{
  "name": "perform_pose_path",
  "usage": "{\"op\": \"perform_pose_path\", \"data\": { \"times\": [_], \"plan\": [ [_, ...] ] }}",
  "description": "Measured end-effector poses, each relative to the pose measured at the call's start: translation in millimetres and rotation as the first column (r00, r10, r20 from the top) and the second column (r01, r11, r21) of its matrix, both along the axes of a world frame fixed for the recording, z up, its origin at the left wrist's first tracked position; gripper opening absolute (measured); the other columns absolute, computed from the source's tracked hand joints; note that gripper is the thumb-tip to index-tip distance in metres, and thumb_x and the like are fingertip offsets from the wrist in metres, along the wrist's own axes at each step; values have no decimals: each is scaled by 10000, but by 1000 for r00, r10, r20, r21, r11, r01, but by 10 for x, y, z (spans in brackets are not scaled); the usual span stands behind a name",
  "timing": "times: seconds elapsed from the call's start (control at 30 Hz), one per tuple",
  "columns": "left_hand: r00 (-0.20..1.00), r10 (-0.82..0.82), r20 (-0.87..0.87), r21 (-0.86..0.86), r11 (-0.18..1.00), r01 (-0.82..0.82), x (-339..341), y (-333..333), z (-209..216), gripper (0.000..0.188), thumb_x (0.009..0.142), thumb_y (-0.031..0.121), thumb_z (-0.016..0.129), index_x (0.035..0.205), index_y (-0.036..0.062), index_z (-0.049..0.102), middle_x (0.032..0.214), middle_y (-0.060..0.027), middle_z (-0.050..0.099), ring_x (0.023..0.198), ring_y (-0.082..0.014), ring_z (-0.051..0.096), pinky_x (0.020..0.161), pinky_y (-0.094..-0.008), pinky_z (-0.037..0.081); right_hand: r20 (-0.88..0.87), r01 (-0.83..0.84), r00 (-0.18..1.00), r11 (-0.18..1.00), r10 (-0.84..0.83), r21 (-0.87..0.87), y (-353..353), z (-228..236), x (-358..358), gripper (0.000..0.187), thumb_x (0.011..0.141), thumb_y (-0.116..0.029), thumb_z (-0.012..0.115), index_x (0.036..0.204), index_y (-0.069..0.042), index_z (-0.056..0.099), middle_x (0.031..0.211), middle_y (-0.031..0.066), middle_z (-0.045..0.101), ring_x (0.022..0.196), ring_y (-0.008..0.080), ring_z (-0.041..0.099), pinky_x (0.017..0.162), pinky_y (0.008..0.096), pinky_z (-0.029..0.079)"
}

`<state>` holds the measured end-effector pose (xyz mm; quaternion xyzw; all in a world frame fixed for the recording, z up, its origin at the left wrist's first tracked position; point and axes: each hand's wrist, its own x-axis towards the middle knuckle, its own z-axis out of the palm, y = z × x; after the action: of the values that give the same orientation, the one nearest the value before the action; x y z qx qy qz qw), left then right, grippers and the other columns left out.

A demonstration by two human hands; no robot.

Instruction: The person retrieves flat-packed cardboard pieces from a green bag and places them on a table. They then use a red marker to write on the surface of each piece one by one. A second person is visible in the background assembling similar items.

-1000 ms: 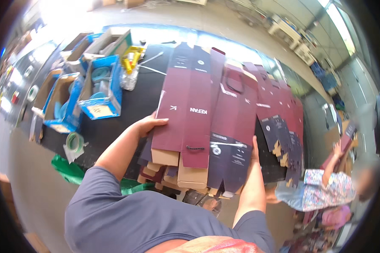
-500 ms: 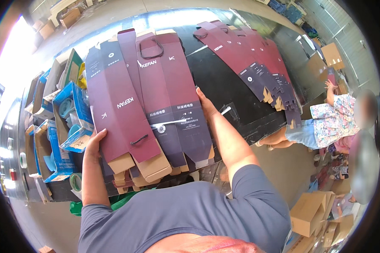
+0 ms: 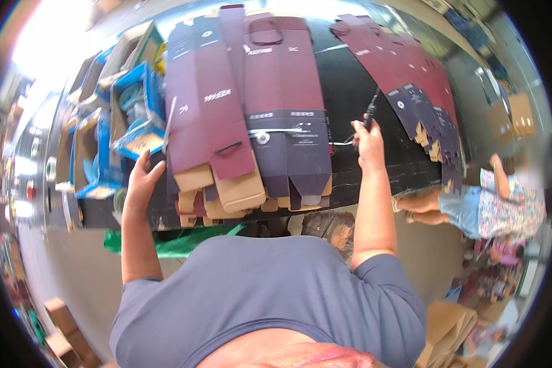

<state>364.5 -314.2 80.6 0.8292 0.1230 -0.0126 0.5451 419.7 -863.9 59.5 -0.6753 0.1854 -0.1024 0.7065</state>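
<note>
Flattened maroon and navy cardboard boxes lie overlapping on the dark table, with a left box point(image 3: 199, 122) on top of a right box point(image 3: 285, 80). Black cord handles show on both, such as the cord handle point(image 3: 228, 148) near the left box's lower end. My left hand point(image 3: 142, 178) is beside that box's left edge, thumb and fingers apart. A thin pale strip point(image 3: 170, 122) lies along the edge above it. Right of the boxes, my right hand point(image 3: 370, 144) is closed on a dark, twisted black cord point(image 3: 371, 112) that sticks up from the fingers.
Blue-and-brown open cartons point(image 3: 138, 104) with pale blue items stand on the left. Another fanned stack of maroon boxes point(image 3: 404, 67) lies at the far right. A person point(image 3: 496, 202) in a floral top stands beyond the table's right end. Green material point(image 3: 178, 244) lies below the front edge.
My right hand has left the right box's edge, moved right, and now grips a black cord. My left hand has come off the left box's lower edge. The view has shifted.
</note>
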Motion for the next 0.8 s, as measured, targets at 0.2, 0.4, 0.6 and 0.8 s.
{"op": "perform_pose_path", "data": {
  "times": [0.2, 0.4, 0.6, 0.8],
  "plan": [
    [925, -149, 348, 85, 988, 128, -682, -1138, 701, 508, 815, 127, 730, 1279, 23, 551, 1204, -129, 599, 1122, -225, 583, 976, -358, 459, 225, -587, 798, 638, 559, 499, 1403, 1019, -688, 397, 1037, -362, 428, 1244, -52, 565, 818, 69, 623, 652, 87, 503, 576, 230, 434],
    [990, -19, 143, -593, 799, 101, -1331, -1640, 455, 498, 957, 154, 611, 1386, 39, 388, 1227, -39, 539, 1117, -121, 530, 947, -293, 454, 168, -649, 501, 241, 849, 722, 2498, 538, -1273, 281, 976, -164, 581, 1232, -49, 573, 1093, 36, 619, 1007, 139, 598, 894, 282, 482],
    [918, 379, 115, -689, 696, -201, -1673, -1277, 130, 298, 1019, 202, 497, 1218, -11, 559, 1142, -76, 618, 1071, -141, 566, 969, -293, 438, 134, -712, 299, 127, 945, 691, 3144, 257, -1438, 312, 970, -117, 561, 1265, -16, 578, 1147, 45, 620, 1070, 135, 567, 937, 271, 440],
    [875, 466, -133, -857, 389, -338, -1417, -523, -137, 266, 1024, 249, 476, 1173, 37, 537, 1087, -125, 641, 909, -216, 644, 810, -373, 538, -126, -960, 239, 215, 963, -178, 3370, 350, -1428, 679, 946, -308, 585, 1460, 39, 309, 1400, 206, 456, 1321, 322, 405, 1090, 385, 347]
  ]
}}
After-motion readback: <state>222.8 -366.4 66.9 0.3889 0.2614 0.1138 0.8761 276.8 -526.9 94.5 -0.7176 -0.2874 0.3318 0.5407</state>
